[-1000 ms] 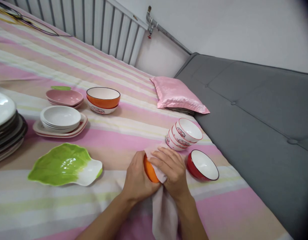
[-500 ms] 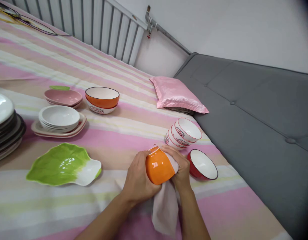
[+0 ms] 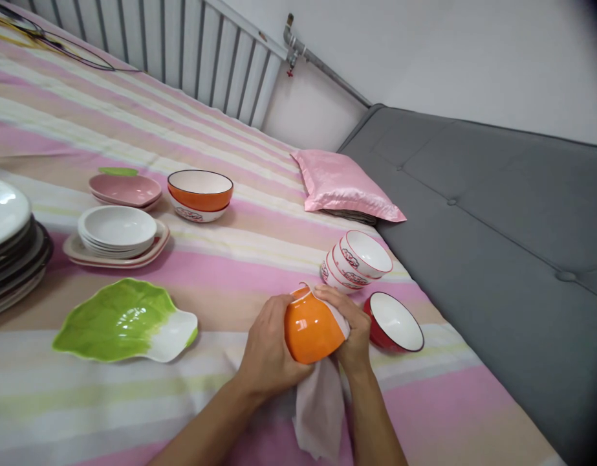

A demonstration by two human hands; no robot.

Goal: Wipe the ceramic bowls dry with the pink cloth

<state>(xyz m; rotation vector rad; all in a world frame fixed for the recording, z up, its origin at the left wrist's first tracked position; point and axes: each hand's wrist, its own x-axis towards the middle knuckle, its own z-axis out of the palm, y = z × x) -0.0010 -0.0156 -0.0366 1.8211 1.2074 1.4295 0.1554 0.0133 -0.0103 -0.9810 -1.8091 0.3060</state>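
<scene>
An orange bowl (image 3: 312,329) is tilted on its side between my two hands, its outer surface facing me. My left hand (image 3: 270,343) grips it from the left, fingers wrapped round the side. My right hand (image 3: 350,323) presses a pale pinkish-grey cloth (image 3: 319,408) against the bowl's right side; the cloth's tail hangs below. Just right of my right hand lies a red bowl (image 3: 398,322) with a white inside, tipped over a little. Behind my hands stands a leaning stack of white bowls (image 3: 365,254) with red rims. The bowl's inside is hidden.
To the left lies a green leaf-shaped dish (image 3: 118,320). Beyond it are small white bowls (image 3: 118,226) on a tray, pink dishes (image 3: 126,189), a stacked orange bowl (image 3: 201,189), and piled plates (image 3: 11,259). A pink pillow (image 3: 349,184) rests by the grey headboard (image 3: 497,213).
The orange bowl has turned slightly in my hands, showing a little more of its outer side. Both hands keep their hold. The whole view has shifted slightly.
</scene>
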